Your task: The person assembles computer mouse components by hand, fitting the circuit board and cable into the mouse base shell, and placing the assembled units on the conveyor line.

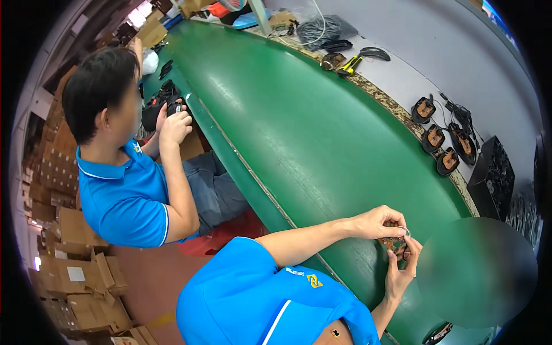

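A small circuit board (393,244), brown-orange with green patches, is held between my two hands over the green work surface. My left hand (376,223) pinches at the board's upper edge, where a thin wire loop shows near the fingertips. From below, my right hand (401,270) grips the board's side between thumb and curled fingers. What exactly the left fingertips pinch is too small to make out. Just right of my hands, a large blurred patch hides part of the surface.
Black housings (432,138) with orange-brown boards and cables lie along the far ledge, beside a black box (495,178) of small parts. Farther left is a yellow-handled tool (349,66). A co-worker (123,190) in blue handles a small dark device. A dark part (440,333) lies near the bottom edge.
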Motion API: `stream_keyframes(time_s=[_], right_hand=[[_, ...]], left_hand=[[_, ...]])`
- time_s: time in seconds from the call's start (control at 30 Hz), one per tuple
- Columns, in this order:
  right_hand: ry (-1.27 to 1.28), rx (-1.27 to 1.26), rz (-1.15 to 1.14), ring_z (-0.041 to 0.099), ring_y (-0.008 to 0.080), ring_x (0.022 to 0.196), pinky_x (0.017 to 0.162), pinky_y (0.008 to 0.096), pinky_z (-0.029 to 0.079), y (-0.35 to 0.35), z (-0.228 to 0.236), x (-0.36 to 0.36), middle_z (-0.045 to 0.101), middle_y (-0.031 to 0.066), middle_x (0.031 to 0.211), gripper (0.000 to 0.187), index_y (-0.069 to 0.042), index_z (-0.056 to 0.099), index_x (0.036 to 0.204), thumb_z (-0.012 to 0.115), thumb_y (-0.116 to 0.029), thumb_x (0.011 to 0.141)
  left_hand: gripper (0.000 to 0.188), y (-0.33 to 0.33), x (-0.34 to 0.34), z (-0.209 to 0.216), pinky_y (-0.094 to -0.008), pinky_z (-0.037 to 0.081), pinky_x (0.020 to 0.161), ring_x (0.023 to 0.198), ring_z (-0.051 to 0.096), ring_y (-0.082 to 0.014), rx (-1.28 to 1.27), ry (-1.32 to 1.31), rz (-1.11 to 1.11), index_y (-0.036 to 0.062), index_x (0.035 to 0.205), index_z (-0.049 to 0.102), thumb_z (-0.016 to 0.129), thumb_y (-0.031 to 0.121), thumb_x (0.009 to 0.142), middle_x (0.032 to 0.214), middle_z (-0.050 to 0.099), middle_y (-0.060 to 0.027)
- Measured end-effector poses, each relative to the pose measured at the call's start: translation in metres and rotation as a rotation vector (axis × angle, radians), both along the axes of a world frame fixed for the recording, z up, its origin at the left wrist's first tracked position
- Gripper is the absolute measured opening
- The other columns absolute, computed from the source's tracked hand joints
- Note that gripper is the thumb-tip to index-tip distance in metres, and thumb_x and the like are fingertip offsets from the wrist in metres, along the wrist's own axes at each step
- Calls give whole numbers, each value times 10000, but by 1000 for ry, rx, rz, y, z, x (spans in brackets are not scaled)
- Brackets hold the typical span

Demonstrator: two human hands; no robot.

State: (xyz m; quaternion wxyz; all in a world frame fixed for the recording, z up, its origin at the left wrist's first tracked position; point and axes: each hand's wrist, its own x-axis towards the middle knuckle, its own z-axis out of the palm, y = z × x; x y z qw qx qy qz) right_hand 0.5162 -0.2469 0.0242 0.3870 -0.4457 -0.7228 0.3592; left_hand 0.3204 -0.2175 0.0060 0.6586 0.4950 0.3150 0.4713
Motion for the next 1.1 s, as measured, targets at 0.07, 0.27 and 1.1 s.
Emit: stream_keyframes(time_s=[0.07, 0.27, 1.1], right_hand=[[-10, 6, -3, 504, 163, 909, 709, 261, 432, 0, 0, -2, 562, 86, 1200, 520, -94, 628, 1254, 744, 21, 760], [-53, 110, 13, 495, 163, 893, 708, 266, 431, -1, -1, -5, 565, 91, 1180, 528, -84, 622, 1265, 747, 13, 762], [-34, 50, -36, 478, 163, 902, 788, 265, 405, -17, -17, -15, 555, 67, 1158, 435, -49, 572, 1317, 686, -66, 897]], left_hand=[[133, 0, 1, -1, -210, 488, 645, 716, 594, -77, 16, 11, 7, 36, 964, 671, 630, 160, 994, 833, 675, -27], [137, 0, 7, -4, -216, 492, 644, 705, 590, -78, 13, -21, 37, 38, 943, 656, 603, 149, 1003, 836, 678, -36], [184, -13, 20, -9, -263, 392, 485, 510, 470, -97, 172, 100, 390, 22, 813, 655, 605, 131, 953, 651, 627, -20]])
